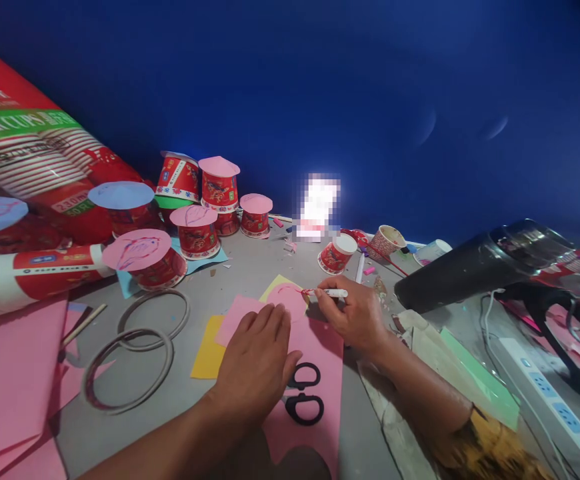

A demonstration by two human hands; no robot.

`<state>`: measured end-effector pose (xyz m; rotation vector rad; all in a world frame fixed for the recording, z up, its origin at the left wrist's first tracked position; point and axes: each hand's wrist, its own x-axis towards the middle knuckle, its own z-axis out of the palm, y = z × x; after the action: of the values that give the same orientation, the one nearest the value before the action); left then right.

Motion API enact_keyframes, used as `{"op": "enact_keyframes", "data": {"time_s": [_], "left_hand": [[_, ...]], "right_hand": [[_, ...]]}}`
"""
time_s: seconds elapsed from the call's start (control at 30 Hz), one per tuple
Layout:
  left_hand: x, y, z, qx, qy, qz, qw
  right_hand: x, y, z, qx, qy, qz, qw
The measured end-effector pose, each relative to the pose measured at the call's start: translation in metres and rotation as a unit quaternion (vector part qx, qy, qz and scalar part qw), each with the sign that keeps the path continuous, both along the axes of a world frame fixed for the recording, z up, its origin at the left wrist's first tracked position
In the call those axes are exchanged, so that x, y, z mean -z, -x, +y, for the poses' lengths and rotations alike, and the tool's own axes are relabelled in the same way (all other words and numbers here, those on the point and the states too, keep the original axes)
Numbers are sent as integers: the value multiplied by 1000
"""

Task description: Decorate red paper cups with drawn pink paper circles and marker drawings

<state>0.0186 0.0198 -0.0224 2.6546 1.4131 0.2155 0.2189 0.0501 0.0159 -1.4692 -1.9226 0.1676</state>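
A round pink paper (293, 303) lies on top of other coloured sheets in front of me. My left hand (255, 350) rests flat on these papers, its fingers stretched out over the circle's left edge. Between the fingers of my right hand (357, 310) is a white marker (339, 293), its red tip at the circle's upper right. Red lines show on the circle. Black-handled scissors (306, 409) lie on a larger pink sheet (331, 363) beside my left wrist; the blades are hidden. Yellow paper (207, 353) sticks out on the left.
Upturned red paper cups (197, 240) topped with paper discs stand at the back left. Two grey rings (127, 393) lie left of my hand. One red cup (337, 255) stands behind the marker. Right are a black flask (470, 263) and a power strip (545, 393).
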Motion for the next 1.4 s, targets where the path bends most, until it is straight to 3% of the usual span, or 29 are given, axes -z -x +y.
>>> {"op": "enact_keyframes", "data": {"time_s": [0.13,0.4,1.4], "left_hand": [[0,1,0,3,7,2,1000],[-5,0,-1,1,18,-1,1000],[-6,-1,-1,-3,14,4,1000]], "right_hand": [[-1,0,0,13,-8,17,1000],[10,13,2,-54,64,107,991],[14,14,4,-69,51,74,994]]}}
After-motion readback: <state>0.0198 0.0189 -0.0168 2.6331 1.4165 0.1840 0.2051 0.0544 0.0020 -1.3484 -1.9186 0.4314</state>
